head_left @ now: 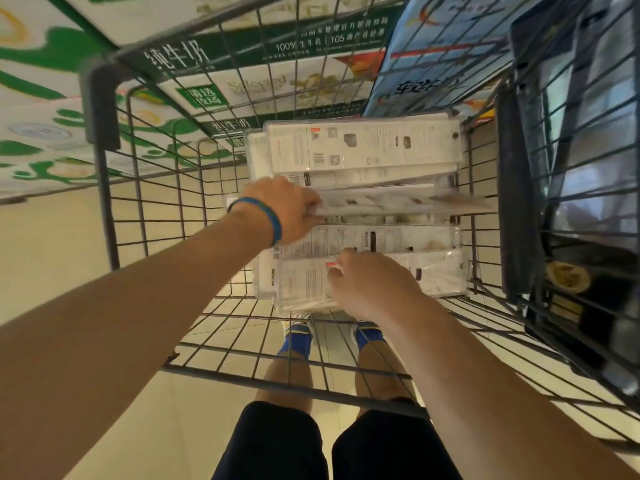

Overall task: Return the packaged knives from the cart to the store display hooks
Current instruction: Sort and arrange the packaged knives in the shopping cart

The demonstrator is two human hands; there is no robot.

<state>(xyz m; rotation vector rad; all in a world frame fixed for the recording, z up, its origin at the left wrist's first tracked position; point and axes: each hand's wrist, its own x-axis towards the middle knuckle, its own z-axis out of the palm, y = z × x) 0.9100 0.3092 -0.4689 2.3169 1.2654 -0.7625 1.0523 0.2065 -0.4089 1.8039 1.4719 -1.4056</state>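
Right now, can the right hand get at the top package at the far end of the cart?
Probably yes. The right hand rests on the nearest package; the far package lies face-up on the stack, uncovered. The left hand grips a middle one, off to the side.

I note even warm indoor light, soft shadows, motion blur beyond my left hand (pixel 294 209), and wide-angle bending at edges.
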